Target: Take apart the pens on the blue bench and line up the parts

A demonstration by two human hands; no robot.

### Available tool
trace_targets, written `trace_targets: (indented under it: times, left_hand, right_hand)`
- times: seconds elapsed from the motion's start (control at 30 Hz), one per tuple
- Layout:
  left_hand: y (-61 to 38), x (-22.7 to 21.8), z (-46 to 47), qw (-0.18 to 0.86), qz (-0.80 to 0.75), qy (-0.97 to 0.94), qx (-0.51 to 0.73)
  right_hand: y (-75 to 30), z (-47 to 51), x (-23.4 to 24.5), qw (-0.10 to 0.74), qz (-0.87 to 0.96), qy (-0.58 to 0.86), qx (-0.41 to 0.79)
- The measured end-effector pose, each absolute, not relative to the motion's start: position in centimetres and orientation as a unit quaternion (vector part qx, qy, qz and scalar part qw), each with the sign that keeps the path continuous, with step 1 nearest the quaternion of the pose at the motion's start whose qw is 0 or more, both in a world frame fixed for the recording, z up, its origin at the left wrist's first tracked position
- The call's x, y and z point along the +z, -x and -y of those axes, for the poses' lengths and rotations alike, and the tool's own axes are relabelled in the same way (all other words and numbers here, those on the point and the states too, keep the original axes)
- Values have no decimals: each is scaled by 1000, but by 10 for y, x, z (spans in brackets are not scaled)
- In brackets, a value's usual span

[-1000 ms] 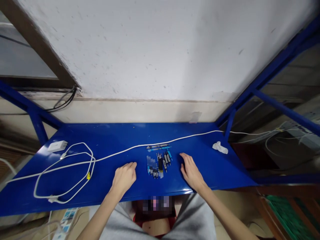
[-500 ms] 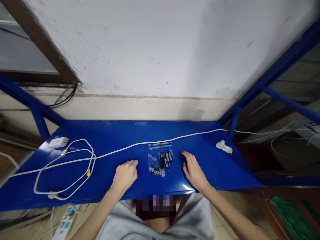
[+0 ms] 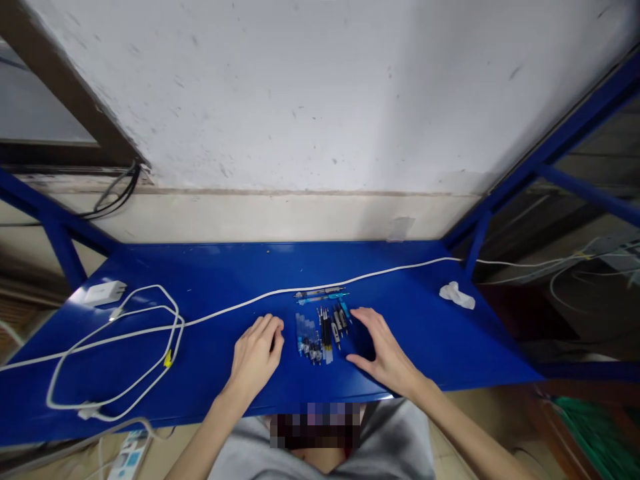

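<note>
A small heap of pen parts (image 3: 320,331), clear, black and blue, lies on the blue metal shelf (image 3: 225,273). Two assembled pens (image 3: 320,294) lie side by side just behind it. My left hand (image 3: 257,353) rests on the shelf just left of the heap, fingers loosely curled and holding nothing. My right hand (image 3: 380,347) hovers just right of the heap with fingers spread and thumb out, close to the blue pieces, nothing in it.
A long white cable (image 3: 380,272) crosses the shelf from left to right. A coiled white cable (image 3: 115,347) and a white charger (image 3: 103,292) lie at the left. A crumpled white piece (image 3: 457,295) sits far right. A power strip (image 3: 127,460) lies on the floor below.
My right hand has moved left towards the pen parts and spread its fingers. My left hand has edged slightly nearer the heap. The view shifted a little.
</note>
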State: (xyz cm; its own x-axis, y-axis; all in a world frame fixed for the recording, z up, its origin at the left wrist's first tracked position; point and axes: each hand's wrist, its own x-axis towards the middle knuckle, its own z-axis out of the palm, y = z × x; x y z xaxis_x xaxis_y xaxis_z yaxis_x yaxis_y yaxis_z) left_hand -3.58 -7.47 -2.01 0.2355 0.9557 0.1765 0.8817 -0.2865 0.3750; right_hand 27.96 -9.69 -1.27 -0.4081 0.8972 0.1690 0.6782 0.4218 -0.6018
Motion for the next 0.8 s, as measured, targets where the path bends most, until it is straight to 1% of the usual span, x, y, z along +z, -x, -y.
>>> trace_targets:
  times: [0.1, 0.2, 0.37, 0.5, 0.67, 0.8]
  left_hand:
    - [18, -17, 67, 91, -603, -770, 189]
    - [4, -17, 63, 67, -630, -757, 163]
    - [-3, -19, 62, 34, -637, -760, 127]
    - [-3, -21, 59, 16, -628, -770, 109]
    - [-2, -20, 57, 15, -626, -771, 117]
    - [-2, -19, 59, 11, -622, -773, 125]
  right_hand:
    - [-256, 81, -11, 226, 847, 431, 214]
    - [-240, 70, -15, 222, 864, 407, 194]
    - [-236, 66, -22, 211, 872, 405, 179]
    - [-236, 65, -23, 219, 876, 393, 175]
    - [-234, 65, -21, 232, 866, 406, 175]
    - [-234, 65, -20, 227, 864, 415, 176]
